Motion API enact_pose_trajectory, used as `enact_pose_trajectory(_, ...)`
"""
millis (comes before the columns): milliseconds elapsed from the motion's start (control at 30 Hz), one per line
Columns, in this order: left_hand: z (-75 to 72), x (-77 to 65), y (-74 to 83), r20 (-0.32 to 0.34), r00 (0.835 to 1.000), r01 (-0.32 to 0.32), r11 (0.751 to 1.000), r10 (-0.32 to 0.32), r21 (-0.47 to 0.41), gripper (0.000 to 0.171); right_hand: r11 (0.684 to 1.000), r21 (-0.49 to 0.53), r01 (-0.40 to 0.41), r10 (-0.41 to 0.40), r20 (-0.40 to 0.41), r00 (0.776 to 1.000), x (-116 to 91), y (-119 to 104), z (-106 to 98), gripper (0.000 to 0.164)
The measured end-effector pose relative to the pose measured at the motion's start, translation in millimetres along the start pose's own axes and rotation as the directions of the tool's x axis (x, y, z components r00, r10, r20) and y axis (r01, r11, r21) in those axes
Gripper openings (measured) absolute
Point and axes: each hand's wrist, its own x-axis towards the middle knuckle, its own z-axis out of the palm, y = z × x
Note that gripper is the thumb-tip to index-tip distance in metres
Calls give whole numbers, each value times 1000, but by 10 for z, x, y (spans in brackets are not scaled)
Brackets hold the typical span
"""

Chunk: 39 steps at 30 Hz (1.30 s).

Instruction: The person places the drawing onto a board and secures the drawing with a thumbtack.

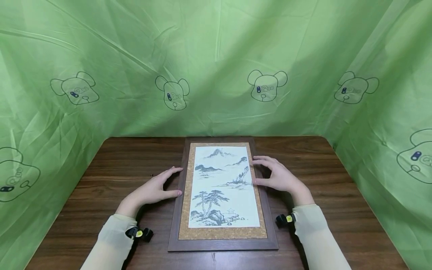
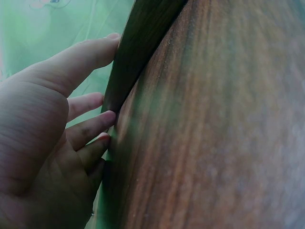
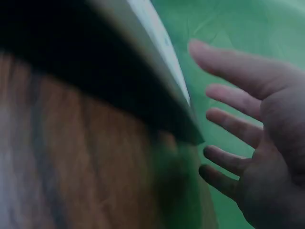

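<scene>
Tabletop: dark brown table (image 1: 324,176) with streaked wood grain, spread across the lower half of the head view
Far edge: nearly straight, just below mid-height, its corners rounded
Side edges: slanting out toward lower left and lower right
On the wood: a brown rectangular picture frame (image 1: 222,245), lying flat at lower centre, its far end close to the far edge

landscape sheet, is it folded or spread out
Spread out: in the head view the white sheet shows all four corners, cork borders every side, and no fold shows.
</scene>
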Motion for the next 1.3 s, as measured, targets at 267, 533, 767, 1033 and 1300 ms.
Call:
enact_pose_trajectory(267,7,-7,-9,-3,1000,-5,1000,5,-1,92,1000,12,28,-30,102,994,-3,59,70,92)
enact_pose_trajectory(533,7,-9,-16,-7,1000,-3,1000,3,4,92,1000,-17,12,-9,162,987,9,43,99,96)
enact_pose_trajectory(767,6,-10,-28,-12,1000,0,1000,0,9,92,1000,-21,22,-19,158,987,23,18,108,95)
enact_pose_trajectory(1033,-7,4,-13,-5,1000,-10,1000,10,14,92,999,-38,4,2,174,985,29,25,118,90)
enact_pose_trajectory(1300,-98,8,-41,-137,987,-81,995,88,55,74,1000,-25,1,3,184,983,14,23,125,90)
